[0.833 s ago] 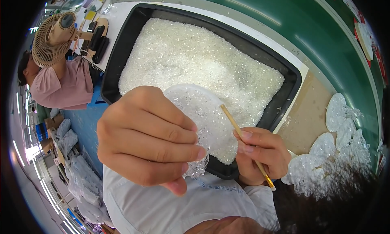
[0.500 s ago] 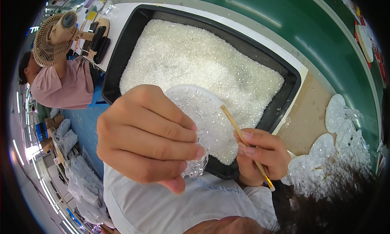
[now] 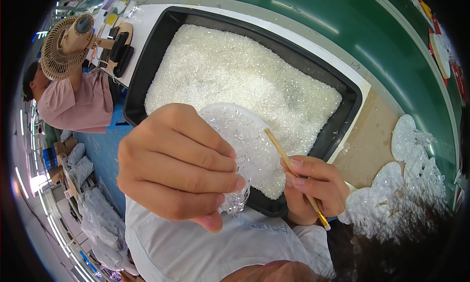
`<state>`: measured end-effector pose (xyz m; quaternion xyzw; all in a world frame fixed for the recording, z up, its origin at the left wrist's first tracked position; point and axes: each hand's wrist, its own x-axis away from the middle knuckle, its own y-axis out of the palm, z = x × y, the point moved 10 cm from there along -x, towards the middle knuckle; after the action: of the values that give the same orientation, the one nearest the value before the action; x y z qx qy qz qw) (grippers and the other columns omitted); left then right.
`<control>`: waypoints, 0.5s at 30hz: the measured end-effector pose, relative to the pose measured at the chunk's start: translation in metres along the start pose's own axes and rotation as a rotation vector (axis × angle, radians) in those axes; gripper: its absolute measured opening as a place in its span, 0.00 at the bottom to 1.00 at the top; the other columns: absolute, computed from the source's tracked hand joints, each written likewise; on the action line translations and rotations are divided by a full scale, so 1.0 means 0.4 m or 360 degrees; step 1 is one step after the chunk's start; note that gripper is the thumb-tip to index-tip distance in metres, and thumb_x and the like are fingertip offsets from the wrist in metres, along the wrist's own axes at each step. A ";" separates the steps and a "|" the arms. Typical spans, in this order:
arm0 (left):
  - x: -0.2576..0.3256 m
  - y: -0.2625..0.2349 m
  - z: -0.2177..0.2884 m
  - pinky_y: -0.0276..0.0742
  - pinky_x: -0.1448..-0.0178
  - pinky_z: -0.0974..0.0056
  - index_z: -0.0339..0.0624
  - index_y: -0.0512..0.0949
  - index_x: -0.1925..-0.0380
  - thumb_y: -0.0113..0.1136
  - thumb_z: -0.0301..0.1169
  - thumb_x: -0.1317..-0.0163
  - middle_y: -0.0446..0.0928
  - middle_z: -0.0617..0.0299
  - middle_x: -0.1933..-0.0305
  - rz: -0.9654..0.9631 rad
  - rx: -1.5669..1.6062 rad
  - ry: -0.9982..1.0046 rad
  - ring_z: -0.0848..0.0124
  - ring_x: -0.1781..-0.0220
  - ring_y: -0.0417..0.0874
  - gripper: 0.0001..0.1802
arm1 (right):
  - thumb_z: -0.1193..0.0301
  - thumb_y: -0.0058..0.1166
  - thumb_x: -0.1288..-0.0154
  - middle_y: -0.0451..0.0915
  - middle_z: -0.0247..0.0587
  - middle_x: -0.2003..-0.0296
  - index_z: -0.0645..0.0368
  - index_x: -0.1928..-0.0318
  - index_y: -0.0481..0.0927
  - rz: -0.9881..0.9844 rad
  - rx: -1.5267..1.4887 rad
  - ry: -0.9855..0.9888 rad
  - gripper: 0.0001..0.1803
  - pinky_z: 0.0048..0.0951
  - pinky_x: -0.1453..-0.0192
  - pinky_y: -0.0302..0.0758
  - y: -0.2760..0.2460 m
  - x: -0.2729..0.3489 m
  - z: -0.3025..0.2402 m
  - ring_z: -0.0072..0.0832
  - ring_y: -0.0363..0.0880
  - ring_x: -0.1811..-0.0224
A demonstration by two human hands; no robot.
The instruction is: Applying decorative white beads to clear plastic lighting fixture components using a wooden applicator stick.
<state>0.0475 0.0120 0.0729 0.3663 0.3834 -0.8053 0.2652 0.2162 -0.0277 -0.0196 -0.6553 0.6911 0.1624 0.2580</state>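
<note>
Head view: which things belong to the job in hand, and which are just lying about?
Apparently in the job:
- translucent round piece, in left hand
- thin brush, in right hand
- black tray of pale granules
- clear pieces at right, probably

Apparently just about:
- beige fan
- plastic bags

Bright tube lights [image 3: 22, 183] leftward, glare streaks on the green surface [image 3: 342, 17], dark, warped fisheye rim.

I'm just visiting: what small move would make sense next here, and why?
I'd probably ease the right hand slightly left, bringing the wooden stick's plain end further over the round clear piece. That end already points there, the tufted end faces away, and the left hand appears to hold the piece.
</note>
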 end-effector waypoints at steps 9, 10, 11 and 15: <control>-0.002 0.004 0.009 0.88 0.73 0.61 0.34 0.79 0.76 0.72 0.33 0.36 0.86 0.44 0.73 -0.0060 -0.0001 0.0029 0.63 0.78 0.88 0.16 | 0.83 0.67 0.37 0.84 0.56 0.61 0.62 0.62 0.77 0.0025 0.0003 0.0017 0.10 0.37 0.58 0.90 -0.005 0.010 0.005 0.44 0.90 0.63; -0.002 0.000 0.009 0.88 0.73 0.61 0.34 0.79 0.76 0.72 0.33 0.36 0.86 0.44 0.73 -0.0045 0.0017 0.0032 0.63 0.78 0.88 0.16 | 0.83 0.67 0.37 0.84 0.56 0.61 0.62 0.62 0.77 0.0023 0.0000 0.0017 0.10 0.37 0.58 0.90 -0.007 0.009 0.003 0.44 0.90 0.63; -0.001 -0.003 0.007 0.88 0.73 0.61 0.34 0.79 0.76 0.72 0.33 0.36 0.86 0.44 0.73 -0.0030 0.0040 0.0037 0.63 0.78 0.88 0.16 | 0.82 0.68 0.37 0.84 0.57 0.61 0.62 0.62 0.77 0.0019 0.0007 0.0044 0.10 0.37 0.58 0.90 -0.010 0.006 0.003 0.44 0.90 0.62; -0.001 -0.010 0.002 0.88 0.73 0.61 0.34 0.79 0.76 0.72 0.33 0.36 0.86 0.44 0.73 -0.0010 0.0048 0.0024 0.63 0.78 0.88 0.16 | 0.83 0.68 0.37 0.84 0.58 0.61 0.62 0.63 0.78 0.0018 0.0034 0.0074 0.10 0.37 0.56 0.90 -0.011 0.007 0.005 0.43 0.90 0.61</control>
<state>0.0448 0.0137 0.0754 0.3751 0.3745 -0.8090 0.2541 0.2210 -0.0293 -0.0223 -0.6521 0.7024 0.1411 0.2479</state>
